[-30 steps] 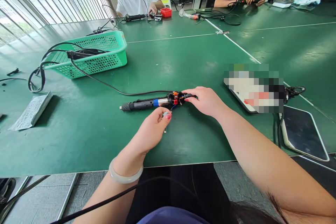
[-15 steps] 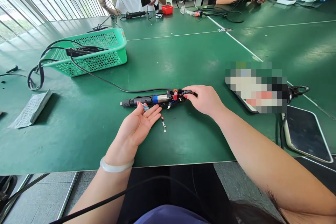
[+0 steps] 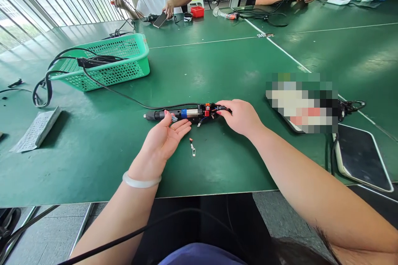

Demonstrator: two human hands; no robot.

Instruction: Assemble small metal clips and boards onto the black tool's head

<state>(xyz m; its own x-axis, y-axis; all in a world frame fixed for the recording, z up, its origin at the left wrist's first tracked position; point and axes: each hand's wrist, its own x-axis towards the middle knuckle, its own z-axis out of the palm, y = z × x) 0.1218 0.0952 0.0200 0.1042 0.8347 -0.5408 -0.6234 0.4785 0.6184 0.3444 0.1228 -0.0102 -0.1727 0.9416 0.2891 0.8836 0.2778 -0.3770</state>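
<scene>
A: Striped light poured through the slatted blind (image 3: 77, 0), and the smooth green table (image 3: 93, 165) shone below it. Where was the tool?

B: Near the front edge, lying lengthwise! A slim black tool (image 3: 183, 113) with a blue ring and a shiny metal band (image 3: 193, 112), crammed with bare wires at one end.

A: And the hands?

B: The right hand (image 3: 245, 118) had its grip closed, thumb and fingertips pinching the dark stub at the wired end. The left hand (image 3: 161, 138) was palm up, its grip wide open with fingers stretched, a pale blue scrap (image 3: 174, 119) beside the thumb. Held or just resting there? I couldn't tell.

A: How would it have handled?

B: Light enough for one hand, I judged, stiff along the barrel, and liable to roll a little. The thin wires looked soft and easily snagged, so the dark ribbed barrel (image 3: 152, 115) seemed the safest hold, with the black cord (image 3: 149, 108) likely to tug.

A: Any small stuff?

B: A tiny metal clip (image 3: 193, 152) with an open frame, flat on the slick top, probably fiddly and easy to bend. Fingertips at its edges, I'd have said!
</scene>
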